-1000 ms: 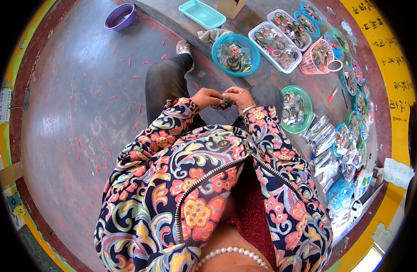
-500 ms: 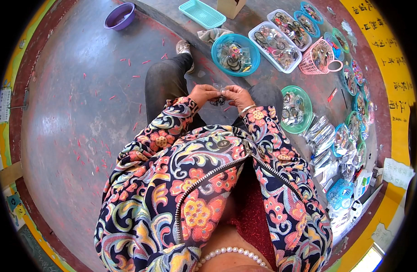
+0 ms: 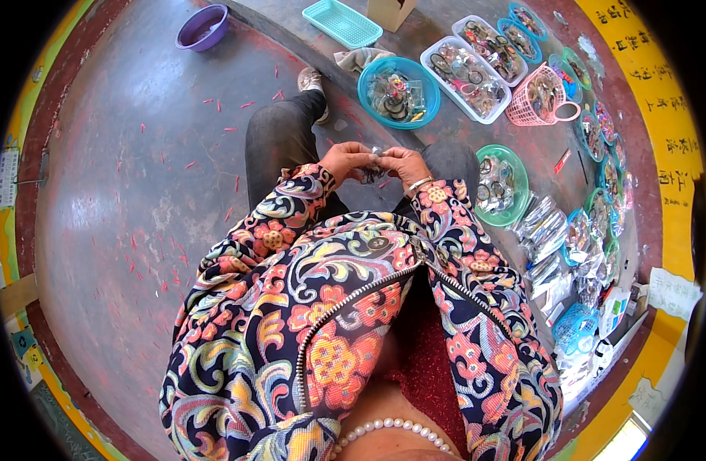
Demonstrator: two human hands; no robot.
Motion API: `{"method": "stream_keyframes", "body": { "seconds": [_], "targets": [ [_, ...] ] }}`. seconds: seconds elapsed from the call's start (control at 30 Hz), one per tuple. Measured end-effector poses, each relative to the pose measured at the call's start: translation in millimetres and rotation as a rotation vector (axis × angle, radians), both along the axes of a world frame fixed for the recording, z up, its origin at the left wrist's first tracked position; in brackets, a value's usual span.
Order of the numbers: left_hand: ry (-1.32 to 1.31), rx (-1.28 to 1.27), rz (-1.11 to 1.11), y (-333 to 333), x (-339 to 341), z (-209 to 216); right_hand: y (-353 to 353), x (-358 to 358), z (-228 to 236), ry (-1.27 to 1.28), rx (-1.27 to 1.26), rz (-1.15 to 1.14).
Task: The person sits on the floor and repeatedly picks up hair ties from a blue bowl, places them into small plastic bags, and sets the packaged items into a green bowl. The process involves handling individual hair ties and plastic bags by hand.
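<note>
Above my lap, my left hand and my right hand meet with fingers pinched. Between them is a small clear plastic bag with dark looped things in it, too small to make out fully. Both hands grip its upper edge, one at each side, and the bag hangs down between my knees. Nearest to the right hand stands a green round basket holding small clear packets. Beyond the hands is a blue round basin with more packets and dark loops.
White trays of packets, a pink handled basket and several small round baskets line the right. Clear packages lie in a pile near my right side. A turquoise tray and purple basin stand farther off. Red scraps dot the floor.
The bag's top edge between my fingertips now looks bunched and shinier, and its body shows more clearly below. Both hands stay in nearly the same place.
</note>
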State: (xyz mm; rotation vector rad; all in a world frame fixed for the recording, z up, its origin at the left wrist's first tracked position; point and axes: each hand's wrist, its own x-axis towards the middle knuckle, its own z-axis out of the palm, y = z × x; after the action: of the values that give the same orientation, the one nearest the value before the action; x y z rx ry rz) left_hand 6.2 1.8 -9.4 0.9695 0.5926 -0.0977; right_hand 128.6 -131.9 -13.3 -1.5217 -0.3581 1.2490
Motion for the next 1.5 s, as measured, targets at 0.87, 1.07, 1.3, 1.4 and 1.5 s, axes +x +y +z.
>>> {"method": "stream_keyframes", "body": {
  "seconds": [0.87, 1.07, 1.3, 1.4, 1.5],
  "targets": [
    [-0.015, 0.102, 0.086, 4, 3, -31, 2, 3, -13, -0.011, -0.064, 0.209],
    [-0.109, 0.106, 0.106, 4, 3, -36, 3, 2, -11, 0.014, -0.065, 0.248],
    [-0.202, 0.060, 0.163, 0, 0, -19, 4, 2, -4, 0.131, 0.010, 0.215],
    [-0.186, 0.014, 0.204, 0, 0, -18, 4, 1, -3, 0.155, 0.011, 0.191],
    [-0.136, -0.060, 0.251, -1, 2, -19, 4, 1, -3, 0.130, -0.011, 0.129]
  ]
}}
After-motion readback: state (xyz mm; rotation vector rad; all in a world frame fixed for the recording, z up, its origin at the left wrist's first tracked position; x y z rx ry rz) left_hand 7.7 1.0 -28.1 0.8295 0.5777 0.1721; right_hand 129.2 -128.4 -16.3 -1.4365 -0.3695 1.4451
